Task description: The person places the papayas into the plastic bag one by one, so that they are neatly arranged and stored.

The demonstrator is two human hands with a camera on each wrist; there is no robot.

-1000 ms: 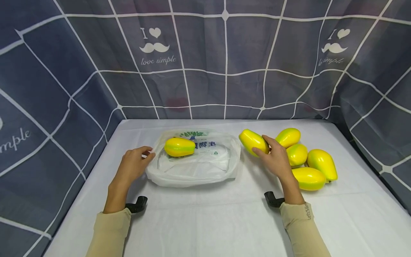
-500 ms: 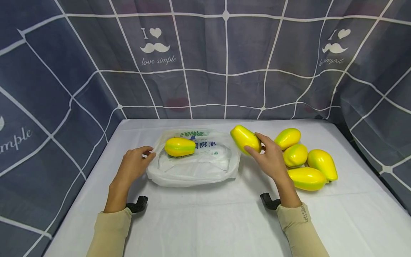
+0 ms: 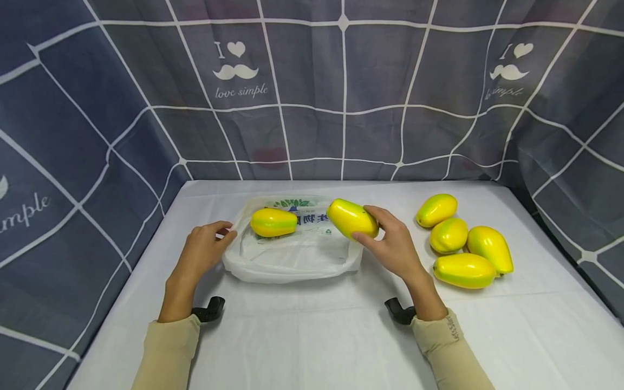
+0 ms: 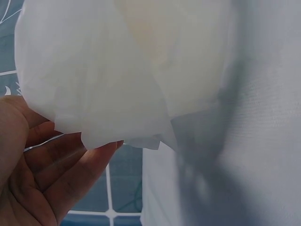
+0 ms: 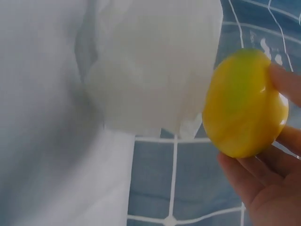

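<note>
"What's nearest to you on the feed?"

"I see two tan sleeves (image 3: 168, 352), each with a black curved piece (image 3: 209, 310) at the wrist, over the white-covered table (image 3: 302, 346)."

"How are the hands?"

"My head camera shows the left hand (image 3: 207, 244) with its fingers bent, thumb and fingertips pinching the left edge of the white plastic bag (image 3: 292, 260). The right hand (image 3: 390, 244) has thumb and fingers clamped on a yellow fruit (image 3: 352, 218)."

"Where is that fruit, exactly?"

"Up off the table and tilted. From the head it overlaps the bag's right end; I can't tell whether the two touch."

"Anything with the bag?"

"A second fruit (image 3: 273, 222) lies on its side at the bag's left half, near the green leaf print. I can't tell whether it is inside or on top."

"And to the right?"

"Four more, grouped on the table: a front fruit (image 3: 465, 271) lying sideways, a stemmed fruit (image 3: 489, 251) just beside it, then a middle fruit (image 3: 448, 236), then a far fruit (image 3: 436, 210)."

"Behind all that?"

"I get a grey-blue curtain (image 3: 312, 65) with white grid lines, moustache prints and the words 'love simple'."
</note>
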